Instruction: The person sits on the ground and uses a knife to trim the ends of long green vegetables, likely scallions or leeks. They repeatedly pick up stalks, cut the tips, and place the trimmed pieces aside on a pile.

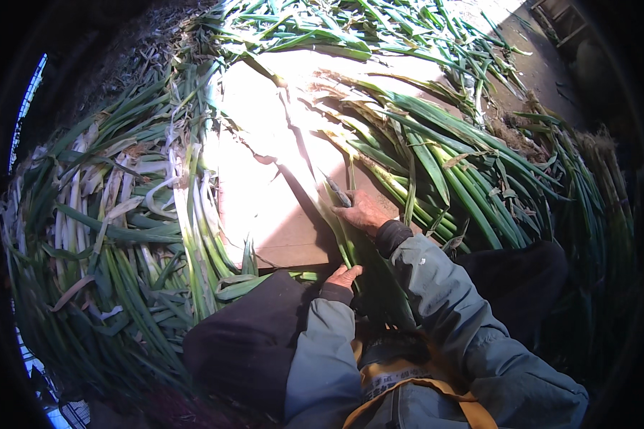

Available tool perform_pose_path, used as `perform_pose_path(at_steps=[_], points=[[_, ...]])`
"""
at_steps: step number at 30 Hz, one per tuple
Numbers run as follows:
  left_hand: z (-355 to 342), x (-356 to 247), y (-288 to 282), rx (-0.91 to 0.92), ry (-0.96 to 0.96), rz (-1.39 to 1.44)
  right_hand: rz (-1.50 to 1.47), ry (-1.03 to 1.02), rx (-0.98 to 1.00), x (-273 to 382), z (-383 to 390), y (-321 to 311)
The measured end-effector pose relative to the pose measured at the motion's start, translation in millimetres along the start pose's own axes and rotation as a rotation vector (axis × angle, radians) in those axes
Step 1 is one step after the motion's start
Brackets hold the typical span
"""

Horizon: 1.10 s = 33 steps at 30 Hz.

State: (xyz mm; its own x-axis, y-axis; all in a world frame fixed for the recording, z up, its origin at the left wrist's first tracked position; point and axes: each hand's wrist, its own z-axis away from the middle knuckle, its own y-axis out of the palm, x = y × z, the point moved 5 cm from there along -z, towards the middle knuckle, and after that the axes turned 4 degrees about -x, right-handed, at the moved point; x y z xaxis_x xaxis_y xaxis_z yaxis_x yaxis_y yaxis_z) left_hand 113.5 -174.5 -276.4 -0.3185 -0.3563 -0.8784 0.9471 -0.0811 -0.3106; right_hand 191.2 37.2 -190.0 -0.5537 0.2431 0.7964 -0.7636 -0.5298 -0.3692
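Observation:
A long spring onion (309, 183) lies slantwise over a pale board (286, 247), its white part in strong sunlight and its green end toward me. My left hand (345, 276) is closed around the green stalk near the board's front edge. My right hand (366, 213), farther up and just right of the stalk, grips a small knife (339, 194). The knife points up and to the left, close beside the stalk; whether it touches cannot be told. Several untrimmed spring onions (444, 164) lie at the right, roots on the board.
On the left, a large heap of spring onions (122, 222) spreads beside the board. Loose green leaves (322, 28) pile up beyond the far edge. More bundled stalks (594, 179) lie at the far right. My knees (254, 336) flank the near side.

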Motion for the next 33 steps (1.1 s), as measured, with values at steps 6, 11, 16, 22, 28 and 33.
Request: perform_pose_path(at_steps=[6, 11, 16, 22, 28, 33], points=[[-25.1, 43.6, 20.1, 0.016, -0.469, 1.211, 0.284, -0.21, 0.057, 4.5, 67.4, 45.3], [-38.0, 21.9, 25.3, 0.084, -0.475, 1.279, 0.136, -0.076, 0.0, 9.1, 64.9, 11.6], [-39.9, 20.9, 22.7, 0.12, -0.462, 1.335, 0.268, -0.301, -0.052, 40.4, 52.3, -9.8], [-39.0, 32.3, 37.7, 0.181, -0.474, 1.395, 0.352, -0.394, -0.214, 46.2, -5.9, -15.4], [-38.1, 43.5, 53.4, 0.251, -0.524, 1.464, 0.218, -0.227, -0.127, 40.9, -63.0, -10.6], [-28.5, 59.5, 60.9, 0.311, -0.547, 1.539, 0.212, -0.276, -0.056, 57.5, -62.3, 19.5]])
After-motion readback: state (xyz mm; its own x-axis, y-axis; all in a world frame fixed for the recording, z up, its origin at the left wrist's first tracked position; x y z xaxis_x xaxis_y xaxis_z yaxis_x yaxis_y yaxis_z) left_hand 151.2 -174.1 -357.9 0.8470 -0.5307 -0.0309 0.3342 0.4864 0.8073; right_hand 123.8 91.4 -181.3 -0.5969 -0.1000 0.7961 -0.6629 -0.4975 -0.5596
